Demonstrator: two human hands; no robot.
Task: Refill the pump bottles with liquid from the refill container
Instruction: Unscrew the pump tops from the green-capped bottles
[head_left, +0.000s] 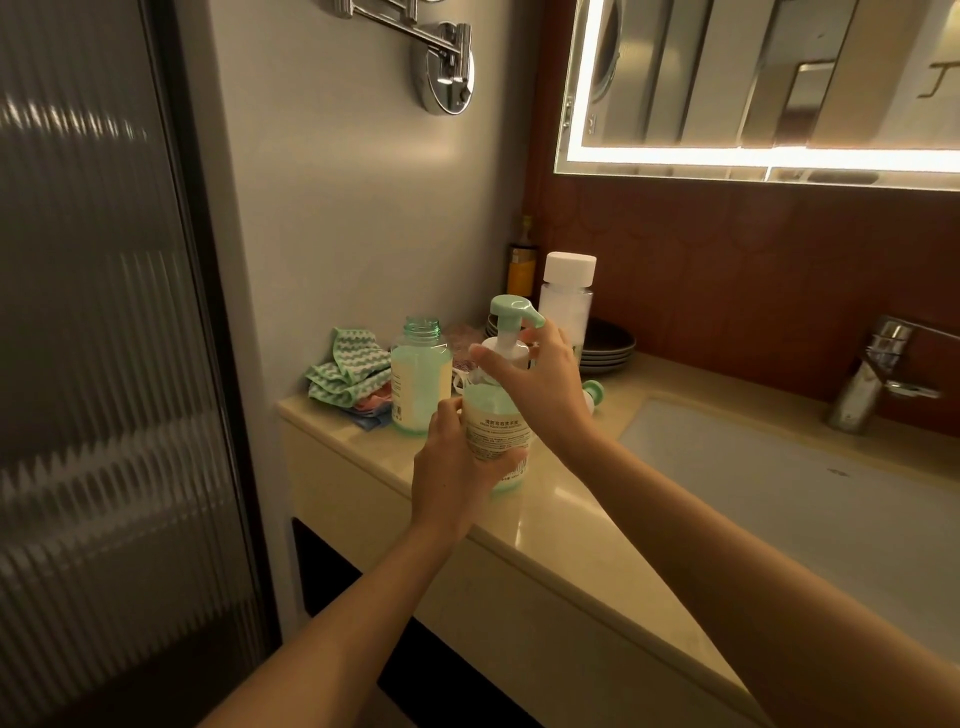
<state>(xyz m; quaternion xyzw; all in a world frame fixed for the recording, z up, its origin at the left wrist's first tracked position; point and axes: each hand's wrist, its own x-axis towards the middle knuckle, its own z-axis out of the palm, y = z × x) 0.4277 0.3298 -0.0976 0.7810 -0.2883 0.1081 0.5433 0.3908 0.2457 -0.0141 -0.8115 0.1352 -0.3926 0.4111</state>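
Pump bottle (497, 431), left hand (451, 467) fingers wrapped round its body, right hand (540, 384) fingers clamped on its neck

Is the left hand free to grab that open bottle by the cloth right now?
Probably not yet: the left hand grips the pump bottle. The open bottle stands close behind, nothing between.

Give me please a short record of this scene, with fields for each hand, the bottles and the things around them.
left hand: grips the body of the pump bottle, held upright
right hand: fingers curled round that bottle's pump collar
open bottle: no pump, stands upright just left of the held one
loose pump: lies on the counter behind the right wrist
white-capped container: closed, upright, further back
nearby: cloths, plates, sink, faucet
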